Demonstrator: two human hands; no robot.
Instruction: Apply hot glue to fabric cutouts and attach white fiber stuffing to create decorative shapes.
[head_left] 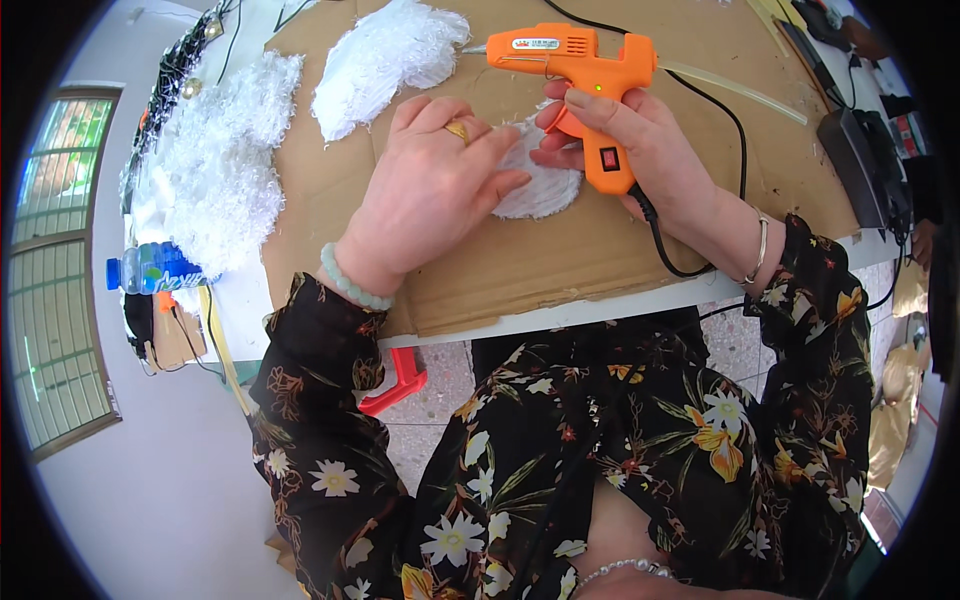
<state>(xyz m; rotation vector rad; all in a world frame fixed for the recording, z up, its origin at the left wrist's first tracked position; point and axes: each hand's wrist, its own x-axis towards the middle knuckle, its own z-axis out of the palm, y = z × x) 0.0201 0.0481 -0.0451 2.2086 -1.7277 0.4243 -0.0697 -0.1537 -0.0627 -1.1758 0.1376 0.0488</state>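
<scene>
An orange glue gun (585, 75) with a lit green dot and a red switch is gripped in my right hand (655, 135), its nozzle pointing left. A clear glue stick (740, 92) sticks out of its back end. My left hand (430, 180), wearing a gold ring, hovers over the cardboard with bent fingers, thumb and index finger apart. Those two fingertips overlap the left edge of a small round white fringed piece (545, 190); whether they touch it I cannot tell. Beyond the nozzle lies a larger white fringed piece (385, 65).
A cardboard sheet (480, 285) covers the table. On the left are a heap of white shaggy material (220, 170) and a blue-labelled bottle (160, 268). The gun's black cord (665, 250) loops near my right wrist. A dark box-like device (855, 165) stands at the right edge.
</scene>
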